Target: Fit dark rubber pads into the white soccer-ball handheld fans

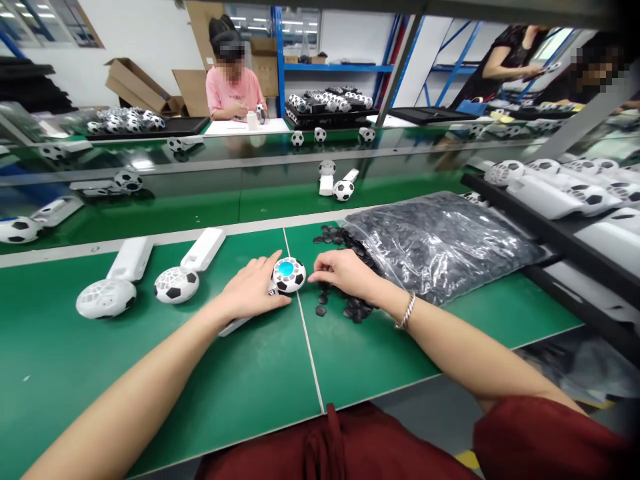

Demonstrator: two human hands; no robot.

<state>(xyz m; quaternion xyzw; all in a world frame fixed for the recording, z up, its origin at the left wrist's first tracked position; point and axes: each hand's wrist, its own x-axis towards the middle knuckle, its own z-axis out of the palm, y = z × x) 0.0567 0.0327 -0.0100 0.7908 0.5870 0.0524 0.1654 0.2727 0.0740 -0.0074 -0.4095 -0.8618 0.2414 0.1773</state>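
My left hand (253,288) is wrapped round a soccer-ball handheld fan (290,281), whose round head faces up with a bright blue disc on it. Its white handle lies mostly hidden under the palm. Just right of the ball, my right hand (343,272) has thumb and fingers pinched together; anything between the fingertips is too small to make out. Beneath and around that hand lie loose black pieces (357,310), small and flat, spilling from a clear plastic bag (445,240) full of dark pieces. Two more fans, a nearer one (177,285) and a farther-left one (107,298), rest to the left.
Behind a pale ledge, a green conveyor belt (270,190) carries several soccer-ball fans. At right, stacked black trays (545,220) of white fans reach over the table (240,413). Across the belt a person in pink (235,93) sits; other people work at far right.
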